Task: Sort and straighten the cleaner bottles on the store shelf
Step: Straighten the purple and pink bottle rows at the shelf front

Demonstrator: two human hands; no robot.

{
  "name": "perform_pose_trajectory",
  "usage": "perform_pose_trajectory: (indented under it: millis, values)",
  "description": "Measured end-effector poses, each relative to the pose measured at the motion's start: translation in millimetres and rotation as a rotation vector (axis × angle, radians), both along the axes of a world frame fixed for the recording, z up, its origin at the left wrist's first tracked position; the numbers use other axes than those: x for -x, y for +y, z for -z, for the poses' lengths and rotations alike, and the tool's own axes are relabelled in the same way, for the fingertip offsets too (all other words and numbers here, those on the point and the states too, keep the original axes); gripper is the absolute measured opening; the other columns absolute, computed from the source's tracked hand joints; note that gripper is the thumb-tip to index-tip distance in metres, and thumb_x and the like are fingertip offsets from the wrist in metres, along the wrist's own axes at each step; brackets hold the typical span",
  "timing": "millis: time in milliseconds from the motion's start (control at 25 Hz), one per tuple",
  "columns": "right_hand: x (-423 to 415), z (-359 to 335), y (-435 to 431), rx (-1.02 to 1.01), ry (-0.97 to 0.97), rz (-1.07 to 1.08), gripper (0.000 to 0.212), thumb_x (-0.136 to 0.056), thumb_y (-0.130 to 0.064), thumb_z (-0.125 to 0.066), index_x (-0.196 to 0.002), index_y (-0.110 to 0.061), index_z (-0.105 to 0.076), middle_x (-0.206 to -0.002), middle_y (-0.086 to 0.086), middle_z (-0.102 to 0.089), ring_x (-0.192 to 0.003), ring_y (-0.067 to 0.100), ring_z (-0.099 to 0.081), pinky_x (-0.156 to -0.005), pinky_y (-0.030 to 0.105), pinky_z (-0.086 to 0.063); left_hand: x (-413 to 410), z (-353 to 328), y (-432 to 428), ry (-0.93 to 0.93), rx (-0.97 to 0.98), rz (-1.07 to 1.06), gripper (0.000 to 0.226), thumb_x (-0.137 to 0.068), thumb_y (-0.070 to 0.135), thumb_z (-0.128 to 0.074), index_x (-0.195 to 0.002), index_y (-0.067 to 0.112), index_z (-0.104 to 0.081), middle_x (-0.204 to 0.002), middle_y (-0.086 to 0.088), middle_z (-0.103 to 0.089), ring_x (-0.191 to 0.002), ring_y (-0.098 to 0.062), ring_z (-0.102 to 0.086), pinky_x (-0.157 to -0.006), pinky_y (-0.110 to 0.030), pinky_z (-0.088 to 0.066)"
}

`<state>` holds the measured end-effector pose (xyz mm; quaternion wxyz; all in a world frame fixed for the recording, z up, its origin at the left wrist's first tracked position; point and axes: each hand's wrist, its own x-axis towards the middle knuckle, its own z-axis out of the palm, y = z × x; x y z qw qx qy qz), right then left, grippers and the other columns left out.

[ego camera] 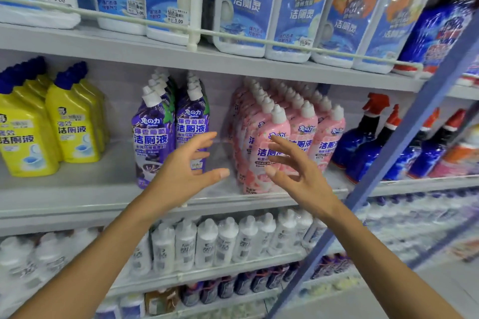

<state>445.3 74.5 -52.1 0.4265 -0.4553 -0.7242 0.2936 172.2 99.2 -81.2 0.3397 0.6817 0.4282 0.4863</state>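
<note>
Left hand [181, 171]: fingers spread, thumb out, holding nothing. It sits in front of the right-hand row of the purple toilet-cleaner bottles [153, 137]. Can't tell if the fingertips touch the front bottle.

Right hand [293, 171]: also spread and holding nothing, fingers across the label of the front pink toilet-cleaner bottle [274, 142]. Contact unclear here too. Palms face each other across the gap between the purple and pink groups.

Purple bottles: two rows, upright, white caps. Pink ones: several rows, upright, with what looks like clear film on their left side. Both groups stand on the middle shelf [90, 189], which is grey-white. Yellow toilet-cleaner bottles [72, 124] with blue caps stand well apart to the left. Blue spray bottles [363, 142] with red triggers are just right of the pink ones.

Shelf above: white Mr Puton jugs [241, 8] behind a thin rail [103, 17], tops cut off by the frame. One price sticker [178, 17] reads 5.00.

Shelf below: white bottles [207, 243], blurred, labels unreadable. Under those is a row of dark bottles [246, 282], too soft to identify.

A blue upright post [404, 137] crosses the right side diagonally and hides part of the sprayers. Far right edge is smeared.
</note>
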Motion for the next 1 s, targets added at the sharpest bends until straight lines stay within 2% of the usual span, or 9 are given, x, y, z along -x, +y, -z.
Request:
perform_pose_trajectory:
  millis: [120, 240, 400, 560, 640, 720, 800, 920, 1000]
  values:
    - [-57.5, -4.2, 3.9, -0.04, 0.028, 0.064, 0.066, -0.088, -0.042, -0.071, -0.148, -0.043, -0.044, -0.143, -0.018, -0.056, -0.126, 0.003, -0.059, -0.091, 0.022, -0.054, -43.3, -9.4, 13.4, 0.015, -0.003, 0.017, 0.086, -0.066, 0.051, -0.089, -0.142, 0.042, -0.049, -0.135, 0.02, -0.056, -0.124, -0.002, -0.058, -0.096, -0.039, -0.057]
    - [-121.4, -3.9, 24.0, -0.074, 0.01, 0.115, 0.069, -0.089, -0.044, -0.071, -0.151, -0.04, -0.041, -0.145, -0.023, -0.053, -0.13, 0.002, -0.056, -0.102, 0.034, -0.053, -86.9, -8.3, 33.1, 0.05, -0.015, -0.012, 0.082, -0.07, 0.032, -0.092, -0.14, 0.036, -0.051, -0.13, 0.019, -0.06, -0.117, -0.001, -0.061, -0.096, -0.04, -0.057]
    - [-188.4, -0.5, 70.6, -0.142, 0.001, 0.256, 0.075, -0.085, -0.05, -0.074, -0.151, -0.029, -0.043, -0.136, -0.035, -0.052, -0.122, -0.011, -0.054, -0.103, 0.031, -0.05, -128.5, -1.1, 54.4, 0.088, -0.095, -0.207, 0.081, -0.063, 0.032, -0.094, -0.134, 0.03, -0.055, -0.119, 0.013, -0.069, -0.103, 0.005, -0.062, -0.085, -0.016, -0.052]
    - [-202.9, 9.1, 122.3, -0.078, -0.024, 0.184, 0.07, -0.089, -0.038, -0.078, -0.148, -0.026, -0.043, -0.131, -0.024, -0.057, -0.121, 0.002, -0.058, -0.103, 0.03, -0.05, -146.9, 7.8, 57.6, 0.098, -0.065, -0.321, 0.081, -0.068, 0.019, -0.093, -0.126, 0.051, -0.046, -0.105, 0.041, -0.064, -0.098, 0.013, -0.062, -0.086, -0.025, -0.054]
    - [-198.3, 15.3, 136.9, -0.054, -0.011, 0.173, 0.071, -0.087, -0.035, -0.081, -0.146, -0.022, -0.044, -0.119, -0.023, -0.061, -0.11, 0.0, -0.062, -0.097, 0.027, -0.055, -146.4, 13.9, 58.8, 0.093, -0.026, -0.338, 0.073, -0.07, 0.02, -0.092, -0.12, 0.05, -0.049, -0.105, 0.034, -0.068, -0.097, 0.006, -0.067, -0.09, -0.036, -0.058]
    - [-195.6, 19.9, 143.3, -0.069, 0.0, 0.19, 0.074, -0.084, -0.036, -0.083, -0.145, -0.02, -0.045, -0.111, -0.024, -0.06, -0.099, -0.009, -0.059, -0.083, 0.009, -0.052, -143.4, 14.3, 59.1, 0.094, 0.011, -0.328, 0.062, -0.068, 0.029, -0.091, -0.116, 0.042, -0.054, -0.107, 0.02, -0.073, -0.099, -0.004, -0.07, -0.093, -0.043, -0.058]
    - [-195.0, 24.8, 147.6, -0.084, 0.017, 0.202, 0.075, -0.082, -0.039, -0.083, -0.143, -0.018, -0.045, -0.113, -0.017, -0.063, -0.099, -0.009, -0.059, -0.076, 0.001, -0.046, -141.9, 10.8, 60.3, 0.106, 0.023, -0.308, 0.061, -0.066, 0.033, -0.089, -0.116, 0.038, -0.055, -0.107, 0.011, -0.074, -0.099, -0.007, -0.07, -0.092, -0.043, -0.058]
    - [-190.4, 29.6, 149.1, -0.106, 0.033, 0.227, 0.075, -0.081, -0.041, -0.083, -0.142, -0.017, -0.046, -0.122, -0.007, -0.065, -0.106, 0.005, -0.062, -0.078, 0.003, -0.046, -141.4, 6.0, 59.3, 0.108, 0.01, -0.292, 0.069, -0.062, 0.038, -0.086, -0.123, 0.026, -0.056, -0.11, 0.006, -0.072, -0.096, -0.008, -0.069, -0.09, -0.043, -0.058]
    - [-187.5, 30.4, 148.0, -0.11, 0.043, 0.24, 0.074, -0.081, -0.04, -0.084, -0.141, -0.018, -0.046, -0.124, -0.006, -0.065, -0.11, 0.009, -0.063, -0.084, 0.012, -0.05, -138.3, 6.5, 58.7, 0.122, -0.002, -0.294, 0.071, -0.062, 0.043, -0.087, -0.124, 0.028, -0.057, -0.112, 0.006, -0.072, -0.099, -0.009, -0.07, -0.09, -0.045, -0.058]
